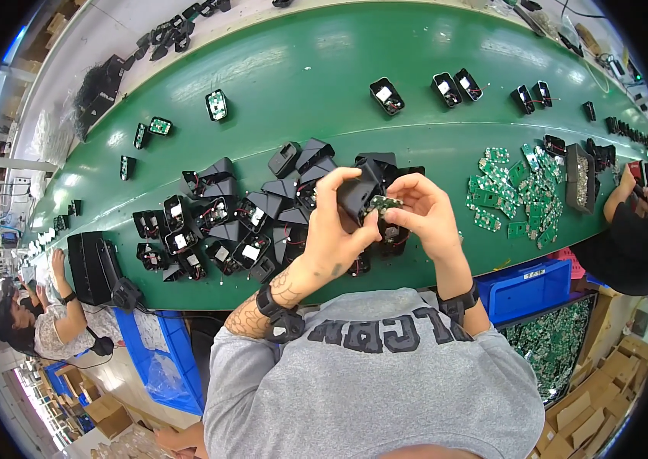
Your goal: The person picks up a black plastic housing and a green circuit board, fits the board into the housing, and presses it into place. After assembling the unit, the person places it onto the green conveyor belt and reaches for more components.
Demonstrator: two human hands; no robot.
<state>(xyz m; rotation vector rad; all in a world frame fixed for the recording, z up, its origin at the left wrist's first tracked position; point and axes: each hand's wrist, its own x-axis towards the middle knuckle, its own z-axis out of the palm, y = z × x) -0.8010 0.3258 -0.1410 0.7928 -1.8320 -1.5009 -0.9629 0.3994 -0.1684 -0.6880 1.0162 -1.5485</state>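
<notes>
My left hand (337,229) is wrapped round a black plastic housing (357,191), tilted with its opening toward my right hand. Between the thumb and fingers of my right hand (424,210) is a small green circuit board (385,203), held at the housing's mouth. My left thumb tip also reaches the board; whether it is partly inside the housing I cannot tell. Under and left of my hands lies a pile of black housings (253,210), several with white parts and red wires inside. To the right, loose green circuit boards (519,187) are heaped on the table.
The green table (293,92) carries separate housings with boards (217,105) along its far side. A grey bin of small parts (581,180) stands at right. Blue crates (527,291) sit below the near edge. Co-workers (48,321) are at both ends.
</notes>
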